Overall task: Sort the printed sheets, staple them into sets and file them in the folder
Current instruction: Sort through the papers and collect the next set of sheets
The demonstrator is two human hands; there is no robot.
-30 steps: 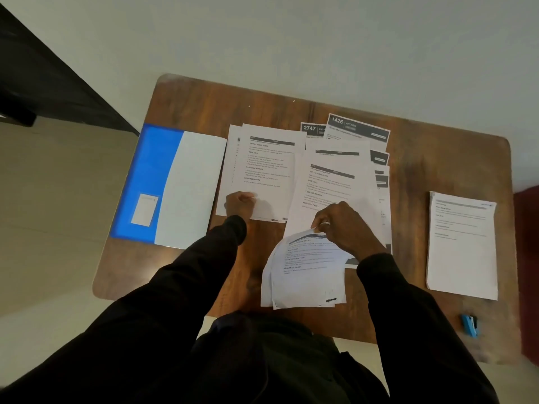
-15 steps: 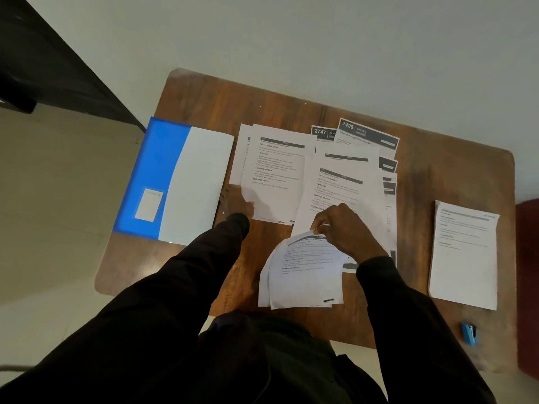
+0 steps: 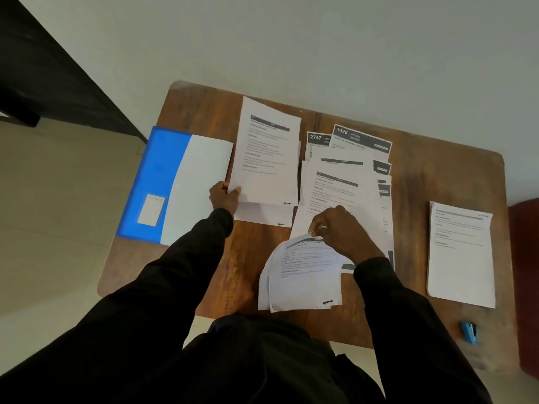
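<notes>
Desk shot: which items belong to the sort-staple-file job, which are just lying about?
Job: lifted sheet in left hand; bundle in right hand; middle pile; right stack; blue folder; stapler.
Lying about: dark furniture; red object at right edge.

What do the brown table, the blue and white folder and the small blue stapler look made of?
Brown table: wood or veneer, slightly glossy; dark grain streaks show. Blue and white folder: probably smooth plastic or coated card; flat, even colour. Small blue stapler: likely plastic casing, too blurred to be sure.
</notes>
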